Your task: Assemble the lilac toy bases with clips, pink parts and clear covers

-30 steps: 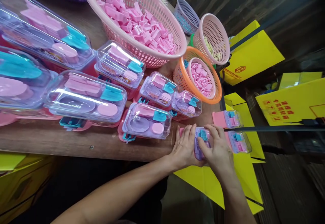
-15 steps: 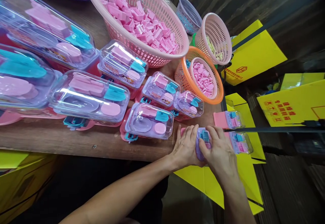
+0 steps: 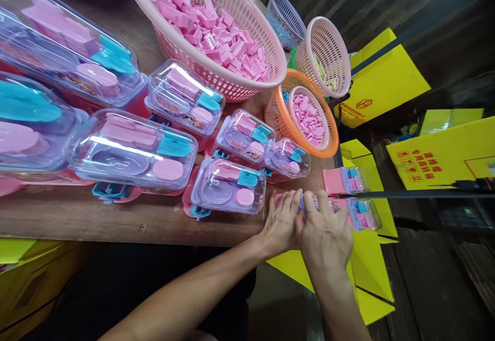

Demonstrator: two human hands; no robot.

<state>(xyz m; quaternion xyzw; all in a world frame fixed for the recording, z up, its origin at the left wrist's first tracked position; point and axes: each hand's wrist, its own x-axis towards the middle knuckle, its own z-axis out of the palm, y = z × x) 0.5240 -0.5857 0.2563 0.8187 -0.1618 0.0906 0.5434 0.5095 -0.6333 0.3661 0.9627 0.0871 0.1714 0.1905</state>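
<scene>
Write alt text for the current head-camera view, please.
The person's left hand holds a mostly hidden pink-and-purple case on a wooden table, the right hand curled over it. Clear-lidded cases stand to the left, a pink basket of pink plastic pieces beyond them.

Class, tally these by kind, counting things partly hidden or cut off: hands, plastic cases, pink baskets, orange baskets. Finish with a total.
Hands: 2
Plastic cases, one under the hands: 10
Pink baskets: 3
Orange baskets: 1
Total: 16

The table edge (image 3: 162, 230) offers passage; cases (image 3: 228, 185) block beyond.
</scene>
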